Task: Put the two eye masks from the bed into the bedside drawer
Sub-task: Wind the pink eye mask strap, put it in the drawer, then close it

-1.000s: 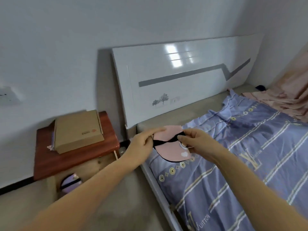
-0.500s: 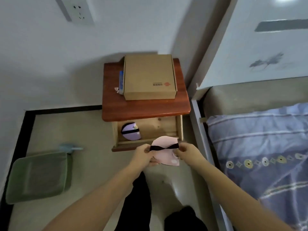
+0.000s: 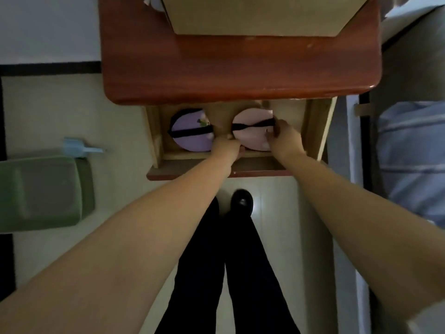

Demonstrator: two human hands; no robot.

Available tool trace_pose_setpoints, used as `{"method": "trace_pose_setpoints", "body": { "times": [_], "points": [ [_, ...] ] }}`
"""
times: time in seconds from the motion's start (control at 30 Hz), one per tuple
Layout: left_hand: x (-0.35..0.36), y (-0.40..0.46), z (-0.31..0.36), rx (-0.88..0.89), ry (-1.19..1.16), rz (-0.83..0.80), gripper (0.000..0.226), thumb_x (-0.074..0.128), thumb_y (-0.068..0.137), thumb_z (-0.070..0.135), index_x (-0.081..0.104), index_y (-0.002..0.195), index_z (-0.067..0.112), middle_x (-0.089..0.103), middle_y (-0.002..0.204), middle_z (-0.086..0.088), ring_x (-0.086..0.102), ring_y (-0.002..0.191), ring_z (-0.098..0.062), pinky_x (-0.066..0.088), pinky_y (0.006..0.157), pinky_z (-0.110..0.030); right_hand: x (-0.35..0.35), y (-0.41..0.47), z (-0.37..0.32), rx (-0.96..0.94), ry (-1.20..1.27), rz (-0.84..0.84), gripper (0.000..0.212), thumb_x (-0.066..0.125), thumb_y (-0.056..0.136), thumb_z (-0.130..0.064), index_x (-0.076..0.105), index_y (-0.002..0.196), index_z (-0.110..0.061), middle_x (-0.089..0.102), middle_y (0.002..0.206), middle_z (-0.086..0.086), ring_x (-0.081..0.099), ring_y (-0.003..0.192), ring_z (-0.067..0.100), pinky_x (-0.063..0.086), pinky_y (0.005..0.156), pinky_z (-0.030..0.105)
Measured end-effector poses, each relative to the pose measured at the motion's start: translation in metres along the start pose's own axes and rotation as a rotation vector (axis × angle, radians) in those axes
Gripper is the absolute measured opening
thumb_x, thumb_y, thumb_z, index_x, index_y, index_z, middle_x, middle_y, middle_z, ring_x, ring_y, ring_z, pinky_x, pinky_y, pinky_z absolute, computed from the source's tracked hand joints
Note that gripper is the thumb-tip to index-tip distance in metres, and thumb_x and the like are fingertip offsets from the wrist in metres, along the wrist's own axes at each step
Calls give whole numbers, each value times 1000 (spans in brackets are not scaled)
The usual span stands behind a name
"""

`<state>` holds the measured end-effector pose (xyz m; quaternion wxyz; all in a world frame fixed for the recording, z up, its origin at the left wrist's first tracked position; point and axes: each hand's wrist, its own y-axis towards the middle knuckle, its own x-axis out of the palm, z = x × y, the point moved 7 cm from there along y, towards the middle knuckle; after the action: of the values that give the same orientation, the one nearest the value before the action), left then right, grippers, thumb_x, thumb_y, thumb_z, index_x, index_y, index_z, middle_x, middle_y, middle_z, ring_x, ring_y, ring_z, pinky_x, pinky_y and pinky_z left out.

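Observation:
The bedside drawer (image 3: 313,131) stands pulled open under the red-brown top of the nightstand (image 3: 240,73). A purple eye mask (image 3: 190,138) with a black strap lies in the drawer's left half. A pink eye mask (image 3: 251,119) with a black strap sits in the right half, folded round. My left hand (image 3: 226,147) pinches its left edge and my right hand (image 3: 284,137) pinches its right edge; both hands are inside the drawer.
A cardboard box (image 3: 255,15) rests on the nightstand top. A green plastic bin (image 3: 43,191) and a small blue scoop (image 3: 77,148) are on the floor to the left. The bed with a striped blue cover (image 3: 411,160) is close on the right. My legs and shoes (image 3: 240,203) stand before the drawer.
I turned from the bed to the nightstand and leaned over it. Both hands carried the pink eye mask down from above the drawer front into the drawer's right half.

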<state>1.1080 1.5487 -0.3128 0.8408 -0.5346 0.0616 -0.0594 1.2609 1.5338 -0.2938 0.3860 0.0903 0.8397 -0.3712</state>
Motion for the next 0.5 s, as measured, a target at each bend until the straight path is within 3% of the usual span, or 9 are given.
{"method": "trace_pose_setpoints", "body": {
  "times": [0.03,0.1,0.17,0.23,0.27,0.33,0.4,0.5],
  "points": [
    [-2,-1,0,-5,-67,-3,20,44,92,3,55,78,13,59,90,-9,58,94,-24,50,92,-35,0,0,3,6,35,4,29,40,96,-24,51,120,-14,61,117,14,58,92,24,43,73,28],
    [-12,-16,0,-33,-213,-4,16,42,93,2,53,84,8,57,86,-8,58,91,-21,50,87,-31,-8,-11,5,54,106,-6,30,38,95,-25,52,118,-12,60,114,15,57,82,21,42,62,24],
    [-31,-40,-9,-107,-251,-33,14,44,93,5,57,92,3,62,78,-10,62,80,-21,53,78,-31,-14,-33,16,181,358,-55,26,40,94,-23,59,104,-8,66,96,12,63,70,20,49,54,25],
    [-54,-69,-31,-238,-193,-61,20,42,94,9,59,86,1,67,72,-14,64,73,-24,54,73,-34,-6,-72,27,389,649,-241,21,46,93,-17,63,91,-5,69,80,12,69,61,17,54,50,25],
    [-66,-82,-42,-313,-185,-57,21,40,94,8,57,83,1,67,77,-18,64,77,-28,53,76,-37,0,-92,31,494,739,-352,19,47,93,-14,63,92,-3,70,80,14,71,64,19,57,53,28],
    [-86,-93,-56,-394,-322,-8,14,37,91,3,51,89,-1,58,97,-27,59,100,-37,48,91,-43,9,-122,41,674,858,-455,23,46,94,-14,56,109,0,69,100,16,69,91,29,58,75,40],
    [-98,-89,-52,-360,-637,53,25,34,88,-2,45,111,-3,47,117,-30,43,124,-41,35,108,-49,9,-127,49,760,1092,-394,29,46,94,-16,48,121,-6,55,125,14,53,118,37,43,99,54],
    [-99,-84,-41,-283,-915,102,46,25,84,-6,32,129,-5,29,144,-26,24,138,-39,20,115,-50,2,-116,48,727,1414,-268,30,40,92,-8,49,121,-9,46,137,14,48,122,36,25,107,63]
  ]
}}
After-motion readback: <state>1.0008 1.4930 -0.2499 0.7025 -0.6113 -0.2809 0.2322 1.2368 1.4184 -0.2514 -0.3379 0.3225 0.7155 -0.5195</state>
